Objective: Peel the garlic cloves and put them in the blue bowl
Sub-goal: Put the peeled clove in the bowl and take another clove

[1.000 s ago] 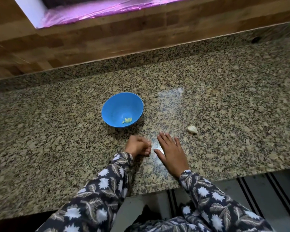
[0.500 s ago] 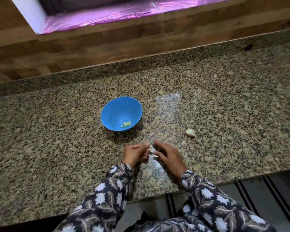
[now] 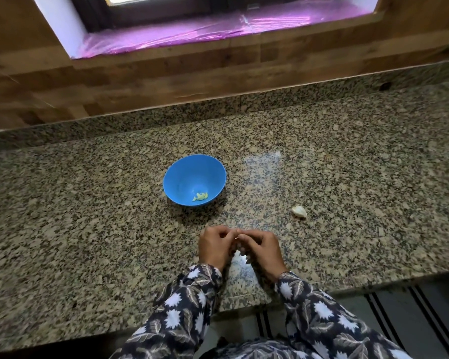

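Note:
The blue bowl (image 3: 194,179) stands on the granite counter (image 3: 88,229) with a small pale peeled piece (image 3: 200,196) at its bottom. My left hand (image 3: 215,246) and my right hand (image 3: 262,248) meet fingertip to fingertip just in front of the bowl, curled around something small and pale, likely a garlic clove (image 3: 237,238), which is mostly hidden by the fingers. One unpeeled white garlic clove (image 3: 299,211) lies alone on the counter to the right of my hands.
A raised granite ledge and a wooden wall (image 3: 166,81) close off the back of the counter, with a window sill covered in purple film (image 3: 218,32) above. The counter's front edge runs just below my wrists, over a striped floor mat (image 3: 399,320).
My right hand lifted off the counter, where it lay flat, and closed against my left hand. Both hands now pinch together; the bowl and loose clove stayed put.

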Tool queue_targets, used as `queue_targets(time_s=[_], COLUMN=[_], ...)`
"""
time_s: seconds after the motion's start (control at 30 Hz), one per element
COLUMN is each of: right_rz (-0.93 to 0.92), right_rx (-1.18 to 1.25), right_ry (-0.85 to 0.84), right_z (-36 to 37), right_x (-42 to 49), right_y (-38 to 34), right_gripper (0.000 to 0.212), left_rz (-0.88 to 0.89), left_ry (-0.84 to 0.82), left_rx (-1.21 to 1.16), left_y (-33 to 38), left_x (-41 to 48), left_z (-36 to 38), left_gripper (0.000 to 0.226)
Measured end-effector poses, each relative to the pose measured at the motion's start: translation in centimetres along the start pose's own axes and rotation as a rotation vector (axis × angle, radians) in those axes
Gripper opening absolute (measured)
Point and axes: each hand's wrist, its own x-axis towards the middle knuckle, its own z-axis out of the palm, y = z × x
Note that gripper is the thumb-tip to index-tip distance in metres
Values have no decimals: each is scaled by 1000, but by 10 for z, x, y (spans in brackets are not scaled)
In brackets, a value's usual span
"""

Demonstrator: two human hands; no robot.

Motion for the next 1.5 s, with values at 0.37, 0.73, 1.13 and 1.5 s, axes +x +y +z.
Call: queue_targets(time_s=[0.37, 0.73, 1.13, 1.5], right_rz=[276, 439, 411, 272], right_rx=[447, 481, 432, 320], right_ry=[-123, -57, 26, 40], right_z=[-12, -9, -12, -7], right_x=[-17, -16, -12, -9], right_y=[-24, -24, -20, -15], right_gripper=[12, 16, 10, 15], left_rz=[-27, 199, 260, -246], left_ry=[-210, -189, -159, -216], left_rx=[-181, -124, 21, -908], left_y=[-4, -5, -11, -2], left_x=[4, 4, -1, -5], left_z=[-5, -7, 4, -5], left_gripper=[21, 12, 22, 19])
